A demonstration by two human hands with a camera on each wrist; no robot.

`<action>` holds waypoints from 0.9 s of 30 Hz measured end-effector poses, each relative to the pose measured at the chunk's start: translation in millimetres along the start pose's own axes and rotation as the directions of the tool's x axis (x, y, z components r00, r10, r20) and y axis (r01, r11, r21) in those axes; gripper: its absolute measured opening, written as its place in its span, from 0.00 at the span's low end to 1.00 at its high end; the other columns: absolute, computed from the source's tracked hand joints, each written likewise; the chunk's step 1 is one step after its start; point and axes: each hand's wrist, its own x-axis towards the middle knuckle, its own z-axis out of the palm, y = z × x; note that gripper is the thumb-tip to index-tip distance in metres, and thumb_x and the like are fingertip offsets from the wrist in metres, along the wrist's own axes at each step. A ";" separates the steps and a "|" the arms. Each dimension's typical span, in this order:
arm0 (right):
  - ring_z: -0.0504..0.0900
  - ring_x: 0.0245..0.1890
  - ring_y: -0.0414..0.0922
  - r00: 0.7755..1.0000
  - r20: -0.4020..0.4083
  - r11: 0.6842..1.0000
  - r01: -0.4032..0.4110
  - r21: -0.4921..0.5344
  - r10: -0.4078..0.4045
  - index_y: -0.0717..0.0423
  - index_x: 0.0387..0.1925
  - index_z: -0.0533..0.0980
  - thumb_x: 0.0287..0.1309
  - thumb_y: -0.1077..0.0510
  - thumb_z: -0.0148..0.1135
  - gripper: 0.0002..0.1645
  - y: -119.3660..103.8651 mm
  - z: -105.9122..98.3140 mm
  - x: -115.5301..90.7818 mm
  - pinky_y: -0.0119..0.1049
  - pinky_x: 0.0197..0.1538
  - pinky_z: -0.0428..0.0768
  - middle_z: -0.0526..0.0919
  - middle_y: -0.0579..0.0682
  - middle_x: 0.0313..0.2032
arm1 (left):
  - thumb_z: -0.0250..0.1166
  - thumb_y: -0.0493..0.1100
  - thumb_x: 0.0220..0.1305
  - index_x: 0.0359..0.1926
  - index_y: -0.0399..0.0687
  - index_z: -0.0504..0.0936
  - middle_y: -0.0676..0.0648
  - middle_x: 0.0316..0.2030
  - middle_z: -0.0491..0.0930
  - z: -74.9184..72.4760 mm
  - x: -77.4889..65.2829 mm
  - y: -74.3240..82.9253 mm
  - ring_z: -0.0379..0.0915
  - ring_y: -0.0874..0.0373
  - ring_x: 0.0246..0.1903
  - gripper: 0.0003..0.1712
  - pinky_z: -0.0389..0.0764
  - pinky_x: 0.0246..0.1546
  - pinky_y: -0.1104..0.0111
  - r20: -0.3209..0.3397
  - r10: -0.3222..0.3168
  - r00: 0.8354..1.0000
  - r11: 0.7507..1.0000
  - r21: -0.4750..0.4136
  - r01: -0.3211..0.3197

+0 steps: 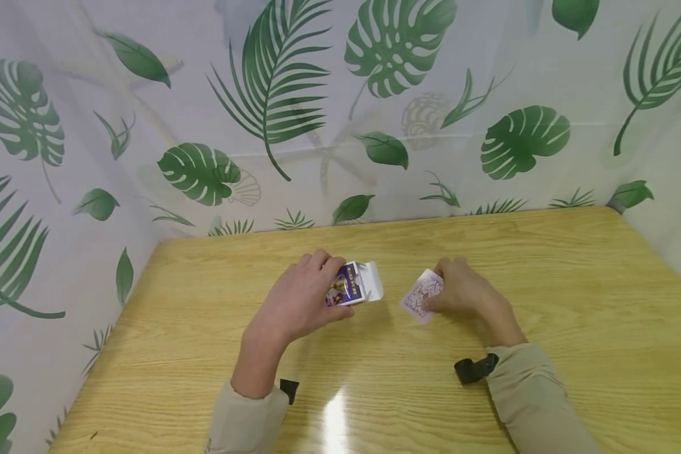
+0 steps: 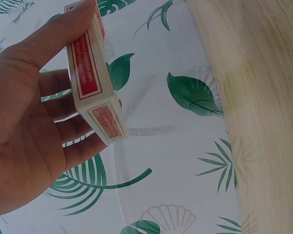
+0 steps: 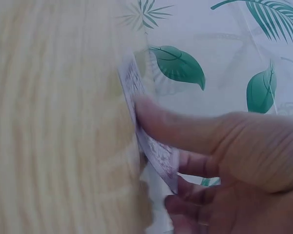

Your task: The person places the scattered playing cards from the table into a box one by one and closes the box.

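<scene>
In the head view my left hand (image 1: 301, 296) grips a playing card box (image 1: 345, 285) between thumb and fingers. The face of the box is purple with gold print, and its white flap (image 1: 373, 281) stands open towards the right. Red and white printing covers the box's narrow sides (image 2: 88, 66) in the left wrist view. My right hand (image 1: 468, 293) pinches a playing card (image 1: 422, 295) with a pale purple patterned back; whether it is one card or a thin stack I cannot tell. A gap separates card and box. The card (image 3: 156, 151) is blurred in the right wrist view.
Both hands are above a wooden table (image 1: 204, 353). Behind it and at the sides hangs a white cloth (image 1: 312, 157) printed with green leaves. A black strap piece (image 1: 475, 368) sits at the right cuff, another black piece (image 1: 289, 390) at the left.
</scene>
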 end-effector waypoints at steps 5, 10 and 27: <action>0.77 0.32 0.49 0.993 -0.117 0.999 -0.014 -0.032 0.010 0.68 0.41 0.77 0.59 0.57 0.67 0.17 -2.0 -5.2 0.5 0.37 0.30 0.71 0.78 0.59 0.36 | 0.75 0.59 0.54 0.63 0.44 0.72 0.46 0.51 0.75 0.5 -0.1 -0.7 0.70 0.57 0.43 0.41 0.78 0.46 0.61 0.001 -0.004 1.000 1.000 -0.007 0.004; 0.75 0.31 0.47 0.984 -0.175 0.998 0.048 0.038 -0.040 0.68 0.39 0.80 0.64 0.59 0.62 0.12 -2.4 -12.9 -1.4 0.36 0.31 0.72 0.81 0.56 0.32 | 0.75 0.60 0.54 0.64 0.45 0.72 0.46 0.52 0.75 0.6 0.1 -1.1 0.70 0.57 0.43 0.42 0.77 0.46 0.62 0.010 -0.015 1.000 1.000 -0.006 0.015; 0.72 0.21 0.39 0.983 -0.180 0.856 0.109 0.505 -0.019 0.69 0.43 0.75 0.71 0.48 0.56 0.24 -24.4 -41.6 -25.2 0.33 0.24 0.78 0.75 0.53 0.25 | 0.76 0.58 0.53 0.64 0.45 0.72 0.46 0.52 0.75 -0.8 -2.5 -1.9 0.71 0.57 0.44 0.42 0.77 0.47 0.61 0.014 -0.023 1.000 0.999 -0.026 0.023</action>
